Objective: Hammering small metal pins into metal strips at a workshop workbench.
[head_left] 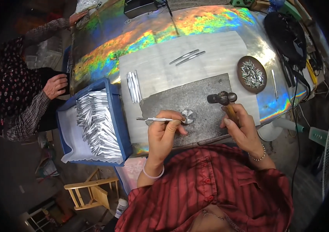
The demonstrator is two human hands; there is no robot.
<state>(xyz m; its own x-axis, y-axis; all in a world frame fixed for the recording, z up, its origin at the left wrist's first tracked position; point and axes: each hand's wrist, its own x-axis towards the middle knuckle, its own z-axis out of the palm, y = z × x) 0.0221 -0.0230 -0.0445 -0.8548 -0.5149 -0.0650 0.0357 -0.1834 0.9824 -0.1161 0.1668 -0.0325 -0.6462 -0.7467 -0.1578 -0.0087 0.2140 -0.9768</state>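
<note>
Pinched in my left hand (161, 135) is a slim silver metal rod (146, 119), lying roughly level and pointing left. Its right end, partly hidden by my fingers, is beside a round shiny metal disc (188, 116) on a grey slab (211, 88). My right hand (245, 130) is wrapped round the wooden handle of a ball-peen hammer (223, 98). The dark hammer head is raised over the slab's right side, apart from the disc. Beyond the slab's left edge lies a small row of silver rods (133, 87).
A blue bin (123, 137) full of silver rods (100, 123) stands at left. Two rods (187, 57) lie on the white sheet (226, 44). A brown bowl (254, 91) holds small metal pins. Another person's hand (55, 86) rests beyond the bin; a black bag (284, 36) lies far right.
</note>
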